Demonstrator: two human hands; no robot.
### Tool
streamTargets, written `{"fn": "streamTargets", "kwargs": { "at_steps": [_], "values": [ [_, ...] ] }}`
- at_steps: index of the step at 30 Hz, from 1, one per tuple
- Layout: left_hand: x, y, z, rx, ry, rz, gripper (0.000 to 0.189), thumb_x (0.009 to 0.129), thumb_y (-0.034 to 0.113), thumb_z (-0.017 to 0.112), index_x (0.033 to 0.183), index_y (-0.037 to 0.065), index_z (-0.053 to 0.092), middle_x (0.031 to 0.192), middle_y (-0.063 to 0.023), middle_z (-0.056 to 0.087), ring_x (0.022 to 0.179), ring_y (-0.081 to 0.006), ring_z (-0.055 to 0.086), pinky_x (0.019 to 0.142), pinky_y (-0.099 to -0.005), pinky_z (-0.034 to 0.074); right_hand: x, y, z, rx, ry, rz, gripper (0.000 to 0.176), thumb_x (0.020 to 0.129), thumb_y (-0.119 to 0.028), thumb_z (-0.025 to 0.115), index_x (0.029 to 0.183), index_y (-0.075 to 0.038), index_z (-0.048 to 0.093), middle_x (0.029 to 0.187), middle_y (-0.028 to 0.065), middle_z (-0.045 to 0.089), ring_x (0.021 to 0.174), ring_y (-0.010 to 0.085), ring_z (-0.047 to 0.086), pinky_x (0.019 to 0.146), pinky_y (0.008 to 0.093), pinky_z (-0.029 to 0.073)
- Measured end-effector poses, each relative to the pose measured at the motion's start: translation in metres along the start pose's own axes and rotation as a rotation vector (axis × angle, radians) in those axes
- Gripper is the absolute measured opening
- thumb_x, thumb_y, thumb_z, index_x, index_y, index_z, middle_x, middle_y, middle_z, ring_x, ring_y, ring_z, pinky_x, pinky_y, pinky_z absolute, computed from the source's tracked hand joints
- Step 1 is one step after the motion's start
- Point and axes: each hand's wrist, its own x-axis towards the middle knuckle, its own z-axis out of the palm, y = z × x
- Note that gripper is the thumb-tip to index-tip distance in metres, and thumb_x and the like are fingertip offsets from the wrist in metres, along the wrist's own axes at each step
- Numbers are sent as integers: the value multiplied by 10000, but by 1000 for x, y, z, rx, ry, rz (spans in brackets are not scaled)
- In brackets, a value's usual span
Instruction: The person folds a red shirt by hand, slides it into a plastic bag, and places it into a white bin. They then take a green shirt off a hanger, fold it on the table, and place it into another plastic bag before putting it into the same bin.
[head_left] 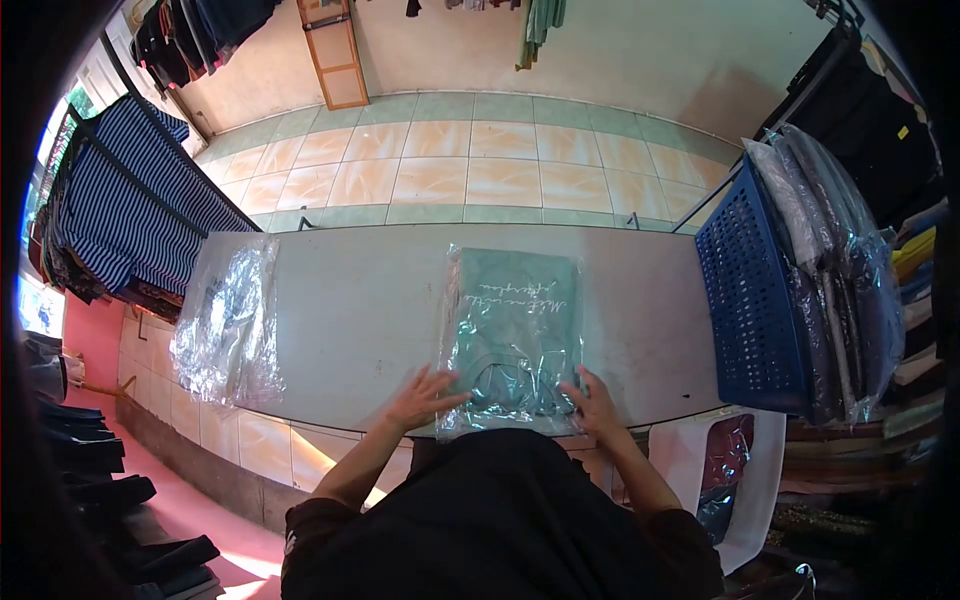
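Note:
A folded green shirt (515,325) with white lettering lies flat on the grey table (350,310), inside a clear plastic bag. The bag reaches past the shirt at its edges. At the bag's lower left corner is my left hand (422,398), fingers spread and the fingertips at the plastic. My right hand (592,402) is at the lower right side of the bag, its fingers apart, touching or just above the plastic. Neither hand grips anything that I can see.
A pile of clear plastic bags (230,320) lies at the table's left end. At the right end, a blue basket (755,300) holds bagged clothes. A white bin (755,500) stands below the table's right front edge. Clothes racks flank both sides.

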Motion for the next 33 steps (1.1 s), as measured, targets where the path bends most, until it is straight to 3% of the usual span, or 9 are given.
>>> {"fn": "streamTargets", "kwargs": {
  "at_steps": [2, 9, 11, 18, 23, 25, 28, 30, 33],
  "values": [
    [19, 1, -3, 18, -66, 167, 405, 779, 156, 547, 1158, 286, 488, 1262, -91, 391, 1131, -232, 421, 986, -487, 269, 15, -4, 0, 1, 0, -57, 577, 595, -9, 555, 1145, -183, 526, 1235, 168, 381, 1083, 324, 423, 902, 399, 366],
    [101, 3, -69, -420, 671, -78, 116, 790, 69, 526, 878, 67, 602, 926, -75, 602, 934, -242, 556, 950, -430, 323, 100, -28, -72, 294, 372, -67, 366, 669, 8, 539, 1030, -44, 573, 991, 123, 557, 954, 232, 519, 846, 336, 395],
    [122, 13, -102, -802, 949, -119, 114, 824, 45, 487, 827, -2, 591, 818, -90, 606, 847, -219, 581, 863, -364, 399, 115, -39, -93, 471, 511, -40, 286, 710, 7, 540, 994, -4, 572, 927, 110, 578, 887, 188, 550, 795, 300, 424],
    [164, 30, -149, -745, 1149, -264, 180, 878, 106, 489, 817, -21, 602, 724, -49, 590, 637, -89, 539, 581, -200, 423, 146, -73, -125, 484, 952, 76, 173, 854, -165, 537, 846, 7, 546, 687, 15, 540, 596, 72, 468, 533, 217, 386],
    [180, -20, -100, -677, 864, -511, 177, 838, 127, 541, 904, -32, 584, 638, -68, 594, 590, -111, 580, 555, -220, 436, 153, -18, -90, 398, 738, 374, 304, 837, -277, 564, 768, 17, 527, 587, 21, 512, 506, 113, 434, 473, 257, 353],
    [184, -49, -64, -850, 483, -785, 347, 811, 202, 576, 1077, -12, 510, 913, -153, 601, 799, -195, 590, 706, -277, 449, 153, 35, -48, 339, 349, 641, 422, 844, -380, 506, 976, 21, 521, 802, 131, 587, 675, 246, 541, 626, 345, 431],
    [174, -50, 3, -233, 763, -631, 583, 796, 280, 576, 1265, 31, 334, 1257, -208, 389, 1128, -309, 417, 937, -391, 326, 134, 64, 24, -223, 498, 602, 571, 847, -435, 445, 1245, -34, 359, 1176, 219, 462, 1054, 398, 440, 888, 449, 345],
    [153, -21, 17, -187, 341, -593, 742, 795, 386, 536, 1350, 73, 157, 1393, -191, 136, 1281, -359, 140, 1026, -487, 121, 125, 26, 24, -80, 371, 574, 679, 840, -434, 442, 1359, -105, 154, 1371, 216, 200, 1260, 421, 157, 1013, 495, 158],
    [132, 13, 24, 25, 73, -388, 754, 795, 477, 482, 1355, 82, 170, 1391, -195, 157, 1295, -350, 123, 1013, -535, 92, 108, -22, 32, -217, 137, 436, 687, 824, -451, 457, 1351, -100, 192, 1375, 217, 186, 1265, 406, 164, 1006, 518, 155]
  ]
}}
